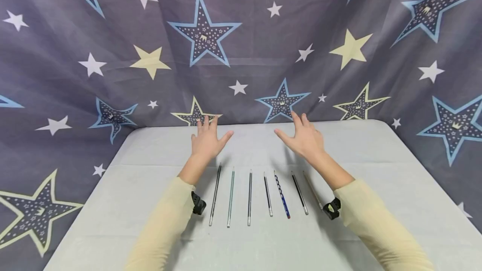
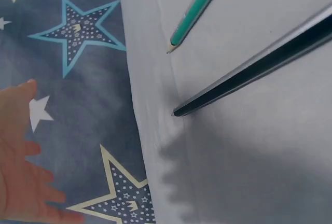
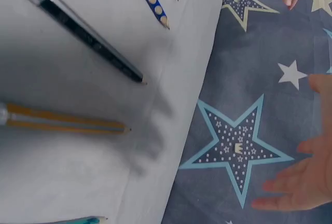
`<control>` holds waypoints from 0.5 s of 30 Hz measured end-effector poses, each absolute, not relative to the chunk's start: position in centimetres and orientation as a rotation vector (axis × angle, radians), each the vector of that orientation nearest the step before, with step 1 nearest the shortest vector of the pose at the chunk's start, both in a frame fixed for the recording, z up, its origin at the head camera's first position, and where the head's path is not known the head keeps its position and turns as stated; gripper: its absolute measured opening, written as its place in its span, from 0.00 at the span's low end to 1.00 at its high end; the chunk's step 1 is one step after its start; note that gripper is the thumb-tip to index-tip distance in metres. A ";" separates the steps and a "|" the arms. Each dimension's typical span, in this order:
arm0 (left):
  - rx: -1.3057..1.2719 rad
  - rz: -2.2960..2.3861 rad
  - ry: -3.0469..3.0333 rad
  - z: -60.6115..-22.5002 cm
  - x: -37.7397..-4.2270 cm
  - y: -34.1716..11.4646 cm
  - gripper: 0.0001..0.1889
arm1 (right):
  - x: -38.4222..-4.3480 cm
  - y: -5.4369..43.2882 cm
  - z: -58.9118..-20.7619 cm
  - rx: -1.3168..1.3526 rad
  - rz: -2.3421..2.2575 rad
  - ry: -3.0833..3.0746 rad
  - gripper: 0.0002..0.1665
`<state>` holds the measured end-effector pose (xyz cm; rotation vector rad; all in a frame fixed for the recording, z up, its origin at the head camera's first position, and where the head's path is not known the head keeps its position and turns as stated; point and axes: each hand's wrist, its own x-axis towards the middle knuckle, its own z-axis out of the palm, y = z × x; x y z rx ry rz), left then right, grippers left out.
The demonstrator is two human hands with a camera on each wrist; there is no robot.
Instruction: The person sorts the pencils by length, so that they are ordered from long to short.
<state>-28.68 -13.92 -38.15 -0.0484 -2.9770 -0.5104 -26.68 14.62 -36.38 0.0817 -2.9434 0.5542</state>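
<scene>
Both hands are raised with fingers spread over the far part of the table, holding nothing. The left hand (image 1: 206,140) is above and beyond a black-and-silver pencil (image 1: 215,194); a green pencil (image 1: 231,197) lies just right of it. The right hand (image 1: 306,138) is beyond a yellow-brown pencil (image 1: 312,189) and a black pencil (image 1: 299,193). Between them lie a dark pencil (image 1: 249,198), a short black one (image 1: 268,194) and a blue patterned one (image 1: 281,194). In the right wrist view a teal pencil (image 3: 83,220) shows at the bottom edge; the right forearm hides it from the head view.
The pencils lie in a row, tips pointing away, on a white-covered table (image 1: 150,187). A grey curtain (image 1: 248,53) printed with stars hangs behind the table's far edge. Dark wrist cameras (image 1: 198,203) sit over the sleeves, close to the outer pencils.
</scene>
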 end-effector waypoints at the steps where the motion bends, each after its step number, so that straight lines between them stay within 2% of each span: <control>1: -0.054 -0.584 -2.953 -38.1 -28.7 -14.1 0.44 | -26.6 14.5 -36.3 0.090 0.596 -2.923 0.54; 9: -0.031 -1.186 -2.799 -38.2 -27.6 -15.6 0.35 | -25.6 13.2 -36.8 0.184 0.930 -2.882 0.44; 15: 0.007 -1.309 -2.779 -38.7 -26.5 -16.9 0.31 | -24.8 12.1 -37.4 0.204 1.097 -2.885 0.37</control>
